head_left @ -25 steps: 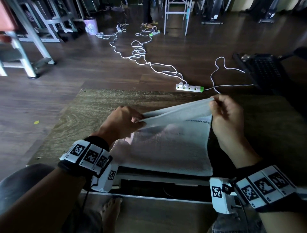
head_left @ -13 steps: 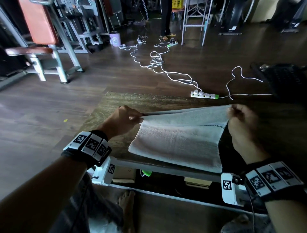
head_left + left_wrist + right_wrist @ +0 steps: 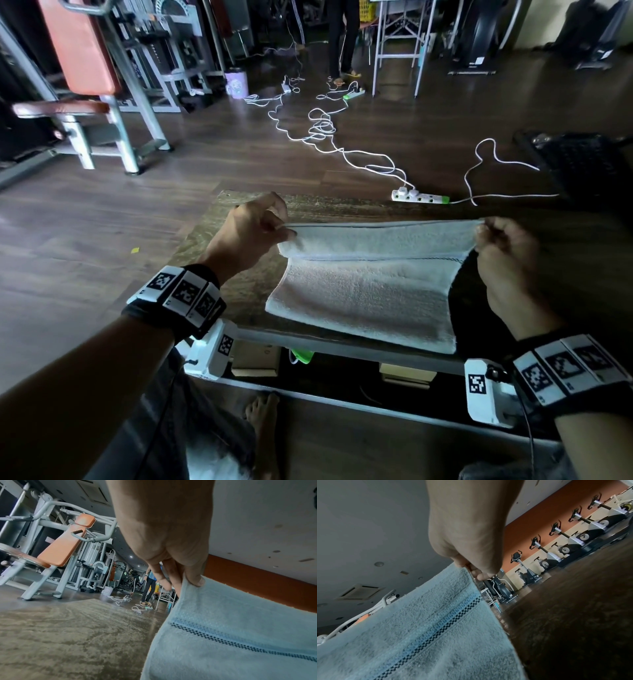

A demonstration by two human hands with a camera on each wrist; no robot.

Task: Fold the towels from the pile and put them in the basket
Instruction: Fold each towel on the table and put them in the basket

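Observation:
A pale towel (image 3: 363,294) with a dark checkered stripe lies on the low wooden table (image 3: 205,236), its far edge lifted off the surface. My left hand (image 3: 253,233) pinches the far left corner of the towel (image 3: 223,628) between thumb and fingers. My right hand (image 3: 503,246) pinches the far right corner of the towel (image 3: 428,622). The lifted edge is stretched taut between both hands above the table. No basket and no pile of towels show in any view.
A white power strip (image 3: 419,197) and tangled white cables (image 3: 322,130) lie on the floor beyond the table. A gym bench with orange pads (image 3: 78,85) stands far left. A person's legs (image 3: 342,37) stand at the back. Boxes sit under the table.
Both hands have lifted the towel's far edge higher and pulled it wider and tauter. The head view has tilted up, showing more of the room.

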